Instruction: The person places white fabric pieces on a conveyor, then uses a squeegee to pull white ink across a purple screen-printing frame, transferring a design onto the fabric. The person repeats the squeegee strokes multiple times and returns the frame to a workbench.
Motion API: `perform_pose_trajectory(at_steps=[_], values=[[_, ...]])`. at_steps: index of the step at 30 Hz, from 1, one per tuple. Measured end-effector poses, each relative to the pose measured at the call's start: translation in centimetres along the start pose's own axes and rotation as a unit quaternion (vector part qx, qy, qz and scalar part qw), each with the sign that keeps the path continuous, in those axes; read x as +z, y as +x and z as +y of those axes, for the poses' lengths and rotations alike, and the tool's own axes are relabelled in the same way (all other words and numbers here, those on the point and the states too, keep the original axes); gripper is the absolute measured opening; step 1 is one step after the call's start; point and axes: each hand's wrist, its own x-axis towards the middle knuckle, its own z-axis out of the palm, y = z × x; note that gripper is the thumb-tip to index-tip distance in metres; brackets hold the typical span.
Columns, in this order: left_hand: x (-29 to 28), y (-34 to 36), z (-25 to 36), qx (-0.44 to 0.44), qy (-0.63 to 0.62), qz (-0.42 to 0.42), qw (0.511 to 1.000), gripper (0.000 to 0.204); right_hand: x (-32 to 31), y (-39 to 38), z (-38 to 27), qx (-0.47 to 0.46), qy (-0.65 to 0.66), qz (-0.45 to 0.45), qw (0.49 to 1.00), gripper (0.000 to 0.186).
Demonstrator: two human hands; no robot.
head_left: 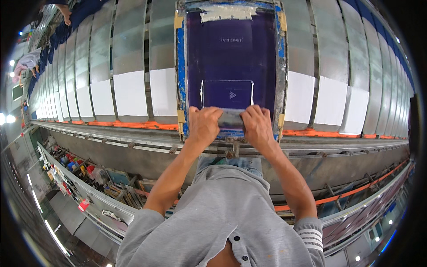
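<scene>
Left hand (205, 126) and right hand (258, 127) are clamped around the squeegee (231, 119), at the near end of the purple printing screen (227, 60). Lopsided pressure, I reckon, could leave the white ink (227, 14) patchy.

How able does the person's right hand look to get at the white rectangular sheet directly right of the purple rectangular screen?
Probably yes: the white rectangular sheet lies open just past the blue-edged rectangular frame, though the right hand would need to release the grey flat squeegee.
</scene>
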Motion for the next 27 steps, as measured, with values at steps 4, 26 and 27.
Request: perform_pose_trajectory(at_steps=[4,26,27], values=[[-1.5,2.2,-0.4,-0.039,0.014,-0.1,0.994,0.031,-3.2,1.1,1.8,0.101,0.202,-0.028,0.974,0.04],[-2.5,-5.5,-5.3,0.035,-0.018,0.05,0.998,0.047,0.1,6.1,6.2,0.245,-0.034,0.275,0.929,0.045],[-3.2,-5.9,-7.0,0.054,-0.011,0.055,0.997,0.04,2.1,6.6,6.3,0.23,-0.09,0.269,0.931,0.043]])
